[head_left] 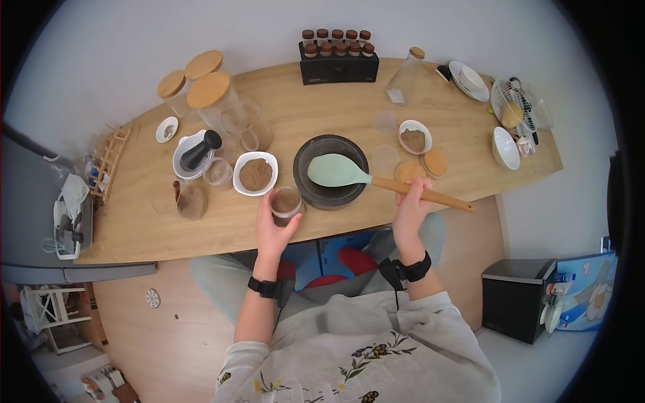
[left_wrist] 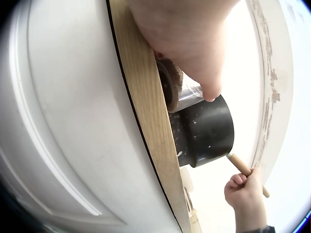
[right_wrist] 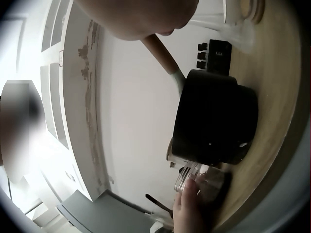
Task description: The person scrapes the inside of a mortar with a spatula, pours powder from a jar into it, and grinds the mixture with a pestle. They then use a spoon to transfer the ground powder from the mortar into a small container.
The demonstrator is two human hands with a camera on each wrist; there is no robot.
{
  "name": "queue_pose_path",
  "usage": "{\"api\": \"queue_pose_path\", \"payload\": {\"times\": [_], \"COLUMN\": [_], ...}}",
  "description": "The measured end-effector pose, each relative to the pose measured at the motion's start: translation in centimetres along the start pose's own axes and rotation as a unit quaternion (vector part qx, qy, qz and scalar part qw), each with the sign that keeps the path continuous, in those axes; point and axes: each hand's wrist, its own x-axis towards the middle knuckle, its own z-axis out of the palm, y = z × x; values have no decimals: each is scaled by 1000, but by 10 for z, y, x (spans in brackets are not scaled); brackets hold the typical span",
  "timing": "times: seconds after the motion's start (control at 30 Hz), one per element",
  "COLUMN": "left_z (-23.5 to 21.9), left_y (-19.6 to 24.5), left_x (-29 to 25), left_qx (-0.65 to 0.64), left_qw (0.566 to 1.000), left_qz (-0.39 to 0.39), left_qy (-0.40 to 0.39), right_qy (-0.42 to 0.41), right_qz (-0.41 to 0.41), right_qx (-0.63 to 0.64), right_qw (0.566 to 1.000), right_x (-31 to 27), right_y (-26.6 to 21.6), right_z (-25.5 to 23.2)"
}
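Observation:
My left hand (head_left: 271, 228) grips a small glass jar (head_left: 287, 200) holding brown powder, thumb on its near side, at the table's front edge. Just right of the jar stands a black thick-walled mortar (head_left: 330, 199). In my right hand (head_left: 410, 218) is a mint-green silicone spoon (head_left: 339, 170), held by its wooden handle. The spoon's head lies across the mortar's opening and hides part of the inside. In the left wrist view the jar (left_wrist: 190, 95) is right beside the black mortar (left_wrist: 209, 131). The right wrist view shows the spoon's handle (right_wrist: 160, 53) slanting to the mortar's rim.
A white square bowl (head_left: 256, 174) of brown powder stands behind the jar. Farther left are a white bowl with a black pestle (head_left: 201, 150) and glass jars. To the right lie wooden lids (head_left: 434, 163) and a small powder bowl (head_left: 414, 137). A spice rack (head_left: 339, 67) stands behind.

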Motion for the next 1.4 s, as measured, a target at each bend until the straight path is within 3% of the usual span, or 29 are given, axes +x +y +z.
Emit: {"api": "queue_pose_path", "payload": {"times": [0.2,0.3,0.5,0.6,0.7,0.8,0.9,1.0,1.1,1.2,1.4], "left_z": [-1,-2,-1,-2,-2,-2,-2,-2,-2,-3,0], "left_y": [3,5,-1,0,3,6,3,3,2,6,2], "left_x": [-1,-1,-1,-2,-1,0,-1,-1,-1,0,0], "left_qx": [6,5,-2,-2,-9,-11,-15,-17,-12,-19,-10], "left_qw": [1000,1000,1000,999,999,999,999,999,999,999,1000], "left_qz": [-14,-21,-17,-20,-21,-23,-23,-25,-19,-24,-8], "left_qy": [-12,-21,-22,-25,-25,-26,-26,-25,-25,-25,-11], "right_qy": [23,15,39,15,-54,-65,-140,-214,-184,-123,-40], "right_qz": [56,121,263,235,104,37,-111,-183,-160,-29,31], "right_qx": [60,118,254,234,107,2,-195,-312,-264,-177,-22], "right_qw": [996,985,930,943,987,997,964,907,933,976,998], "right_x": [7,10,17,26,33,32,32,31,36,39,18], "right_y": [14,22,12,-9,-33,-60,-73,-80,-62,-40,-11], "right_z": [-6,-13,-22,-25,-30,-14,2,20,22,14,5]}}
